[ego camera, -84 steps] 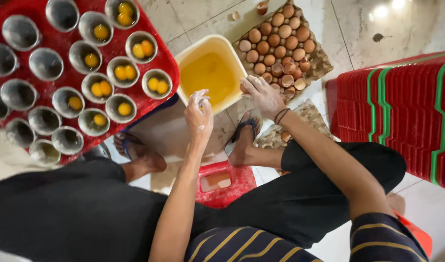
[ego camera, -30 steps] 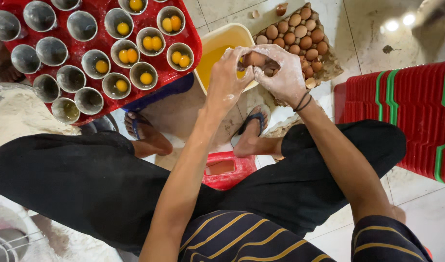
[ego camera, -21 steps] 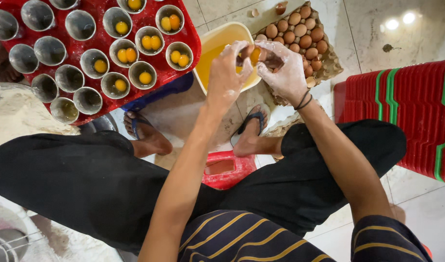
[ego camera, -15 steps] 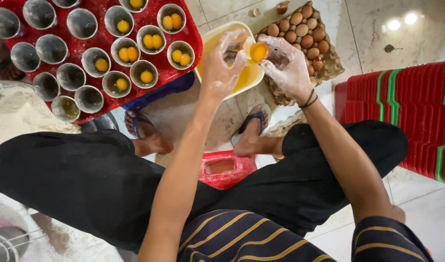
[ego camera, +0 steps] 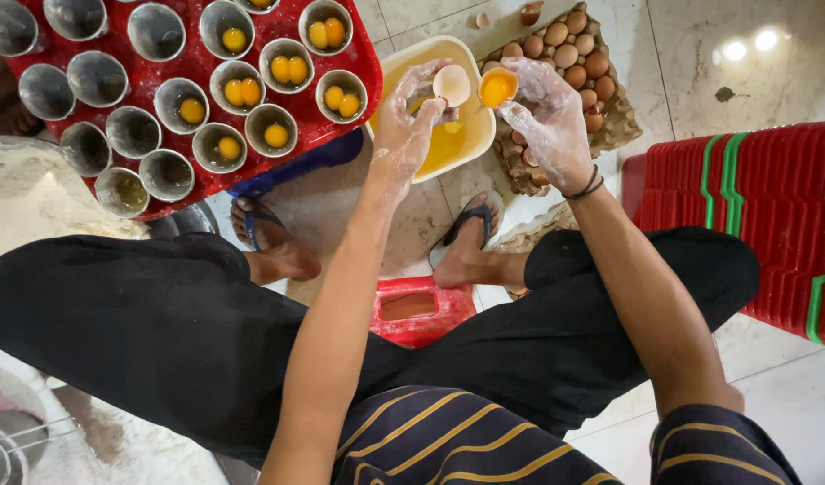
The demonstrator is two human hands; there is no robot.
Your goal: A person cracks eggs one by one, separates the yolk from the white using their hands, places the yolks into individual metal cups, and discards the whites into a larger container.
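My left hand (ego camera: 411,126) holds an empty half eggshell (ego camera: 451,84) over the pale yellow bowl (ego camera: 390,74) of egg white. My right hand (ego camera: 547,117) holds the other shell half (ego camera: 497,88) upright, with the orange yolk sitting in it, just above the bowl's right rim. Both hands are dusted with flour. A cardboard tray of brown eggs (ego camera: 576,56) lies right of the bowl. At the left a red tray (ego camera: 197,67) carries several metal cups, some with one or two yolks (ego camera: 288,69), some without.
I sit on a small red stool (ego camera: 419,310) with my sandalled feet (ego camera: 466,247) on the tiled floor. A stack of red trays (ego camera: 763,211) stands at the right. A flour-covered bowl (ego camera: 26,202) is at the left, and broken shells (ego camera: 529,13) lie beyond the egg tray.
The hands rose from the floor area to above the bowl, cracked an egg and pulled the two halves apart. The yolk now rests in the right half.
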